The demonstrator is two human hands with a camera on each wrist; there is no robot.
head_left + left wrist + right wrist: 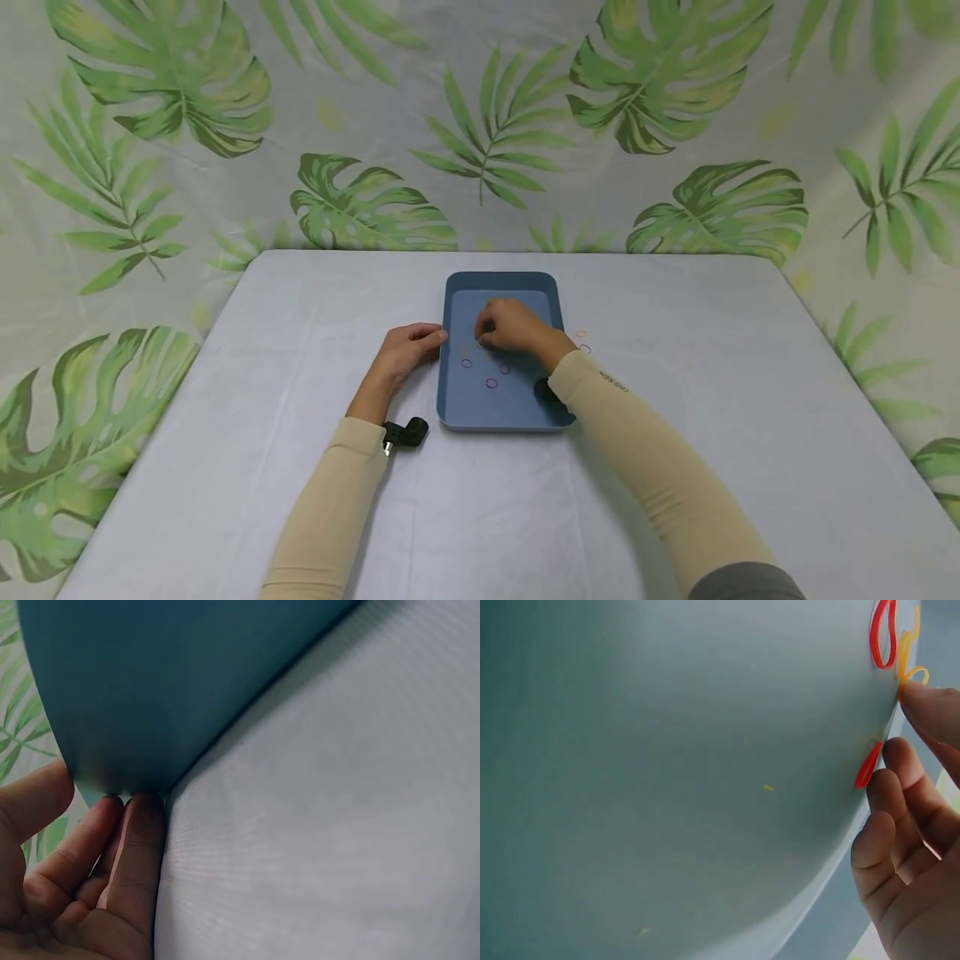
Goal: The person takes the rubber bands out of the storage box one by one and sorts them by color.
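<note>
A blue rectangular tray [498, 417] lies on the table. My left hand [408, 346] is at its left side; in the left wrist view the fingertips touch the outer wall and the thumb tip meets the rim. Over the tray, my right hand [510, 325] reaches down with bent fingers. In the right wrist view its thumb touches a yellow rubber band [904, 656], while the fingertips are beside a red rubber band [868, 766]. A gap shows between thumb and fingers. Another red rubber band [874, 645] lies close by. Several thin bands, one a dark red rubber band [491, 383], lie in the tray.
Right of the tray, an orange band [581, 333] and a reddish band [586, 348] lie on the white tablecloth [300, 333]. A leaf-patterned cloth [495, 125] hangs behind the table. A small black camera [407, 432] is on the left wrist.
</note>
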